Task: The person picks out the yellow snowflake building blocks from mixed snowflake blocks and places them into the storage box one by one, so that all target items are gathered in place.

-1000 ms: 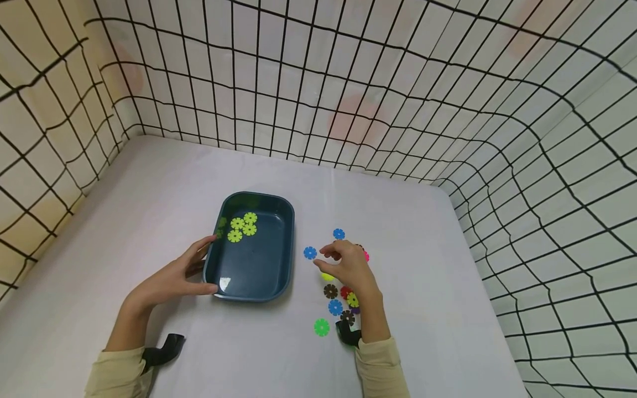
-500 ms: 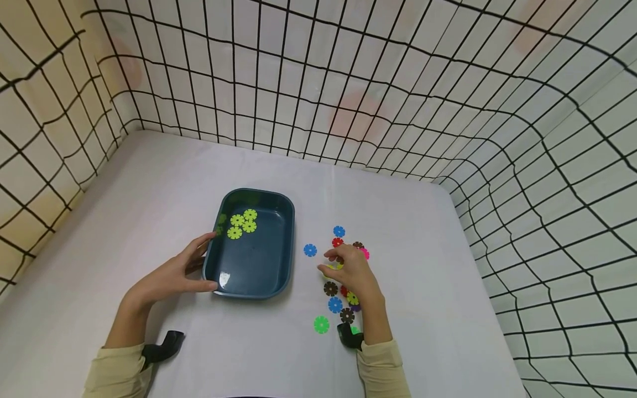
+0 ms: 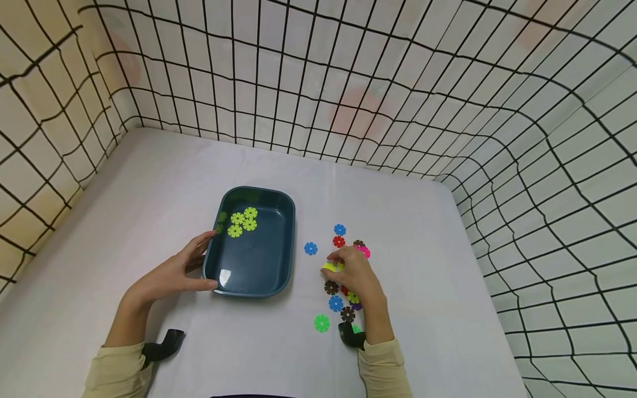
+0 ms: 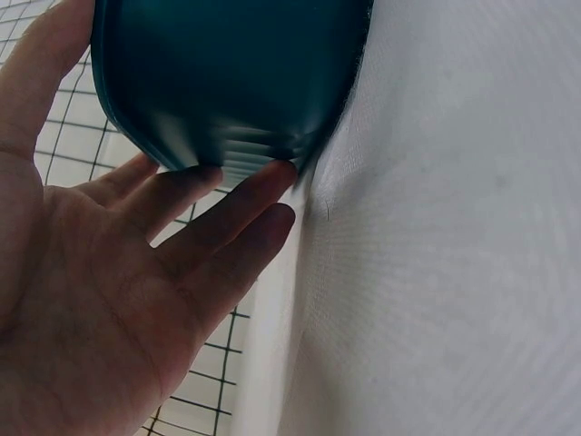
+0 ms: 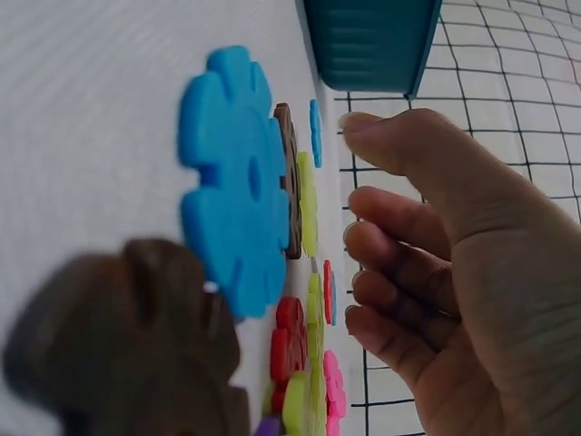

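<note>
My left hand [image 3: 171, 276] rests against the left side of a dark blue-green tray [image 3: 256, 271], thumb at its near corner. In the left wrist view the spread fingers [image 4: 236, 213] touch the tray's outer wall. Several yellow-green notched flower-shaped discs [image 3: 242, 222] lie inside the tray. To its right, my right hand [image 3: 354, 269] hovers with bent fingers over a yellow disc [image 3: 329, 267]. In the right wrist view a gap separates the thumb and fingers [image 5: 399, 218] from the discs, with nothing held. The hand hides part of the pile.
Loose discs lie around the right hand: blue [image 3: 311, 249], red [image 3: 339, 241], pink [image 3: 365, 252], brown [image 3: 331, 287] and green [image 3: 322, 323]. Some overlap under the wrist. A black wire grid [image 3: 308, 110] borders the white tabletop [image 3: 428, 265] at the back and sides.
My right hand has shifted slightly right and nearer to me, over the yellow disc, uncovering a red disc. The left hand stays against the tray.
</note>
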Demonstrator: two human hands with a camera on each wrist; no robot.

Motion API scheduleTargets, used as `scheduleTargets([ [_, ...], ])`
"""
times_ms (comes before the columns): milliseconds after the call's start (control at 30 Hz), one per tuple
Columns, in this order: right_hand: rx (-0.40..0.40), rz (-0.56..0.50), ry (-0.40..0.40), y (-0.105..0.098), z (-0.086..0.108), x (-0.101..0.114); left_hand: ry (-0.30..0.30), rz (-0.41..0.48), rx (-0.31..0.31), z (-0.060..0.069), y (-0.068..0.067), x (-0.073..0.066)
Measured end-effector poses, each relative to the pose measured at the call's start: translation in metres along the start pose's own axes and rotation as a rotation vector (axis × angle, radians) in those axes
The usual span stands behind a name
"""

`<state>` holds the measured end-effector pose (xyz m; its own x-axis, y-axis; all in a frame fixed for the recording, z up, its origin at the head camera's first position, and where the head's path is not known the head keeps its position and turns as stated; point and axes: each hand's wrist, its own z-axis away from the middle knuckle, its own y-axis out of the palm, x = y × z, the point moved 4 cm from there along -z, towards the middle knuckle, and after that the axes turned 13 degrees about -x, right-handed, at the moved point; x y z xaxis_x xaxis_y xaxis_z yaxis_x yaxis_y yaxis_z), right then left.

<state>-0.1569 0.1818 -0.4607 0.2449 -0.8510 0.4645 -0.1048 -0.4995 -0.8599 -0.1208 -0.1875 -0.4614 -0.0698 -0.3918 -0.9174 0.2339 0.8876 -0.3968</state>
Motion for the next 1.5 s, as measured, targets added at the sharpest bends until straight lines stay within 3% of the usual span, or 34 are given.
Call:
scheduleTargets([
  [233,-0.013,0.067,-0.008,0.003,0.002,-0.006,-0.001,0.011,0.003,0.001,-0.001,-0.001],
  [800,-0.030,0.098,0.022,0.004,0.010,-0.010,-0.008,0.008,0.008,0.000,0.001,-0.001],
  [1267,-0.105,0.114,-0.096,0.011,0.007,-0.005,-0.011,0.001,0.000,0.001,-0.002,-0.002],
  [1500,-0.112,0.139,-0.013,0.006,0.011,-0.005,-0.013,0.009,0.002,0.001,-0.001,-0.001],
])
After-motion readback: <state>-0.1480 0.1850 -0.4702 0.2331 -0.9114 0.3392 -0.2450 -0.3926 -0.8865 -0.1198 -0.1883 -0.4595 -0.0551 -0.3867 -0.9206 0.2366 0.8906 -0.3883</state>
